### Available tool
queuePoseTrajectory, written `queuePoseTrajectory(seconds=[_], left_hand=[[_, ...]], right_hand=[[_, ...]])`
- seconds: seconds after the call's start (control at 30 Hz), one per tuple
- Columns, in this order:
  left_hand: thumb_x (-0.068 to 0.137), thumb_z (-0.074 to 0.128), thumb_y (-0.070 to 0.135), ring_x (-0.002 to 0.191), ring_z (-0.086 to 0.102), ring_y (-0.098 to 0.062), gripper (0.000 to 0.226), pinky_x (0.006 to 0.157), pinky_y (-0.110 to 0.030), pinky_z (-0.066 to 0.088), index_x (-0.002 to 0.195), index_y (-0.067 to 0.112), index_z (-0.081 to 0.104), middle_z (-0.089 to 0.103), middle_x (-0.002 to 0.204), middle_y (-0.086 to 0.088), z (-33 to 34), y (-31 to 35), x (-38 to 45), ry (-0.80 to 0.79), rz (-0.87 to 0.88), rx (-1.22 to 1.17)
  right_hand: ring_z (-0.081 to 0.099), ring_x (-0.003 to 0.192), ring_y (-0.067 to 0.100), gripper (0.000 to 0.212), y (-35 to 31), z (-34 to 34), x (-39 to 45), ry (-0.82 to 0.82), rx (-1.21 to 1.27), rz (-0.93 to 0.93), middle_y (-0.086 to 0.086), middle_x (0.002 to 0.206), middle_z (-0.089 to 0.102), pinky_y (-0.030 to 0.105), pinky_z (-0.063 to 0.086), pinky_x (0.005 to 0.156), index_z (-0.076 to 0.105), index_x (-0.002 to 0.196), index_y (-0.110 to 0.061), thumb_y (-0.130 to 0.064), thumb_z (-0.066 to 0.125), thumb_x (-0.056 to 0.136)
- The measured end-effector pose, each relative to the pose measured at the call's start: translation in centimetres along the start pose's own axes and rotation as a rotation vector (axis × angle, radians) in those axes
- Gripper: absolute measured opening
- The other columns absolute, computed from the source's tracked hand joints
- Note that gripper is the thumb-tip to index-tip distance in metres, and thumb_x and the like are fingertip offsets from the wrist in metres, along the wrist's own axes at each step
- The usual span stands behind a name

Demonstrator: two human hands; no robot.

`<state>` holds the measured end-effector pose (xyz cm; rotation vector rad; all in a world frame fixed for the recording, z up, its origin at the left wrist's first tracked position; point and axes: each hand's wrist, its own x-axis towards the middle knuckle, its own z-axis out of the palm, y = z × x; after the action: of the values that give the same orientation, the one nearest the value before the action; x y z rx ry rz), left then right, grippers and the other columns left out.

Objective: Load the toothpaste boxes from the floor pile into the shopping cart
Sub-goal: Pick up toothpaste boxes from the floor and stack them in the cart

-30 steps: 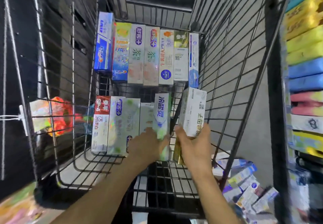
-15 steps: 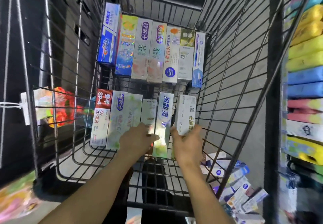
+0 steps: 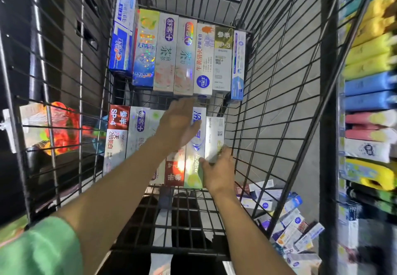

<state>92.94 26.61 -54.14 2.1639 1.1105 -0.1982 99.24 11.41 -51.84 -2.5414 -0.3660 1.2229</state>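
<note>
Looking down into the cart [image 3: 279, 94]: two rows of boxes lie flat on its wire bottom. My right hand [image 3: 219, 173] is clamped on the near end of a white box [image 3: 214, 137], which sits at the right end of the near row. Left hand [image 3: 180, 122] hovers over that row, fingers loose and apart, holding nothing. The floor pile [image 3: 287, 227] sits outside the cart's right wall.

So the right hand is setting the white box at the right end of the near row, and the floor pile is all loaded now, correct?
Not quite. The head view shows the right hand gripping the white box at the right end of the near row, but the floor pile is not all loaded: many boxes lie outside the cart, lower right.
</note>
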Motion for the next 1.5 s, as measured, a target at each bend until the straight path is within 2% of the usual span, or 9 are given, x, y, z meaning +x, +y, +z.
queuePoseTrajectory(seconds=[0.3, 0.43, 0.67, 0.77, 0.87, 0.97, 1.13, 1.27, 1.5], left_hand=[[0.101, 0.052, 0.027, 0.123, 0.044, -0.034, 0.053, 0.102, -0.043, 0.044, 0.150, 0.013, 0.041, 0.045, 0.145, -0.010, 0.3, 0.4, 1.2, -0.137, 0.009, 0.104], [0.101, 0.055, 0.029, 0.136, 0.036, -0.029, 0.057, 0.108, -0.039, 0.036, 0.154, 0.016, 0.036, 0.042, 0.150, -0.006, -0.9, 0.6, 1.0, -0.193, 0.022, 0.021], [0.098, 0.065, 0.021, 0.143, 0.039, -0.031, 0.058, 0.119, -0.041, 0.030, 0.150, 0.009, 0.044, 0.047, 0.152, -0.012, -3.3, -0.2, -3.7, -0.088, 0.135, -0.113], [0.098, 0.056, 0.036, 0.142, 0.042, -0.031, 0.056, 0.117, -0.051, 0.035, 0.146, 0.007, 0.049, 0.051, 0.149, -0.013, -5.5, 0.8, -4.2, -0.031, 0.264, -0.063], [0.091, 0.043, 0.052, 0.141, 0.044, -0.034, 0.068, 0.112, -0.054, 0.039, 0.145, 0.011, 0.050, 0.055, 0.146, -0.011, -8.5, 3.2, -3.8, 0.008, 0.403, 0.044], [0.090, 0.045, 0.052, 0.144, 0.040, -0.036, 0.068, 0.113, -0.057, 0.037, 0.146, 0.014, 0.048, 0.053, 0.148, -0.011, -11.8, 6.6, -4.2, 0.056, 0.505, 0.095], [0.090, 0.049, 0.051, 0.139, 0.046, -0.036, 0.066, 0.111, -0.055, 0.040, 0.141, 0.010, 0.052, 0.057, 0.143, -0.012, -14.2, 11.6, -6.8, 0.078, 0.739, 0.158], [0.089, 0.052, 0.051, 0.137, 0.048, -0.035, 0.068, 0.114, -0.050, 0.039, 0.141, 0.007, 0.054, 0.056, 0.144, -0.015, -11.8, 15.9, -9.7, 0.060, 0.942, 0.164], [0.087, 0.048, 0.053, 0.135, 0.051, -0.034, 0.069, 0.112, -0.048, 0.040, 0.139, 0.008, 0.057, 0.058, 0.141, -0.014, -1.0, 24.9, -18.6, -0.099, 1.243, 0.212]], right_hand=[[0.053, 0.122, 0.031, 0.065, 0.3, -0.7, -0.1, -0.072, -0.086, -0.008, 0.012, 0.138, 0.050, 0.046, 0.051, 0.100, 0.031, 0.146, -0.011, -0.027, 0.064, 0.093], [0.045, 0.130, 0.028, 0.066, -0.3, -1.3, -0.5, -0.007, -0.031, -0.055, 0.011, 0.146, 0.036, 0.031, 0.041, 0.103, 0.034, 0.148, -0.010, -0.031, 0.065, 0.094], [0.045, 0.126, 0.011, 0.052, -4.2, -3.7, -2.6, 0.065, 0.163, -0.274, 0.002, 0.144, 0.040, 0.010, 0.031, 0.098, 0.043, 0.146, -0.013, -0.020, 0.062, 0.098], [0.046, 0.128, 0.011, 0.048, -6.0, -6.0, -3.9, 0.143, 0.183, -0.429, 0.003, 0.142, 0.044, 0.007, 0.031, 0.104, 0.049, 0.142, -0.013, -0.014, 0.063, 0.096], [0.037, 0.141, 0.016, 0.047, -7.2, -9.4, -5.5, 0.276, 0.125, -0.550, 0.006, 0.147, 0.043, 0.020, 0.026, 0.116, 0.052, 0.140, -0.015, -0.021, 0.064, 0.095], [0.034, 0.142, 0.014, 0.045, -7.1, -13.7, -8.3, 0.450, 0.047, -0.606, 0.005, 0.149, 0.042, 0.005, 0.014, 0.110, 0.053, 0.139, -0.015, -0.027, 0.063, 0.097], [0.034, 0.143, 0.020, 0.055, -2.0, -18.4, -13.8, 0.644, -0.036, -0.496, 0.006, 0.151, 0.044, 0.029, 0.023, 0.118, 0.051, 0.142, -0.014, -0.043, 0.056, 0.096], [0.025, 0.149, 0.019, 0.066, 5.2, -18.6, -18.1, 0.721, -0.048, -0.282, 0.009, 0.159, 0.034, 0.016, 0.011, 0.117, 0.046, 0.147, -0.017, -0.054, 0.051, 0.092], [0.032, 0.146, 0.030, 0.077, 20.2, -16.1, -26.3, 0.849, 0.047, 0.053, 0.018, 0.157, 0.036, 0.035, 0.023, 0.119, 0.049, 0.145, -0.010, -0.064, 0.046, 0.090]])
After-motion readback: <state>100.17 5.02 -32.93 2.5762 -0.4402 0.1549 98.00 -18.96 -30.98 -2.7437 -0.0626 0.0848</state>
